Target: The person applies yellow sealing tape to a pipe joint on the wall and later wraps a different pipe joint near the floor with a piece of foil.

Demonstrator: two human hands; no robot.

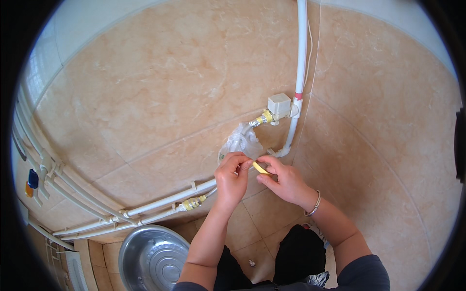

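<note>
Seen from above, a person crouched facing a beige tiled wall in a corner. Both forearms came up from the lower edge and the hands met near the middle of the view. The left hand was curled, its fingertips pinched together on something small against a clear plastic bag that hung around a pipe fitting; what it pinched could not be made out. The right hand, wearing a bracelet at the wrist, was closed on a small yellow roll, held between thumb and fingers just beside the left hand's fingertips. Above the hands, a white valve box with a brass connector sat on a white pipe running up the corner. More white pipes ran along the wall's base to the left. A steel basin stood on the floor by the person's left knee.
</note>
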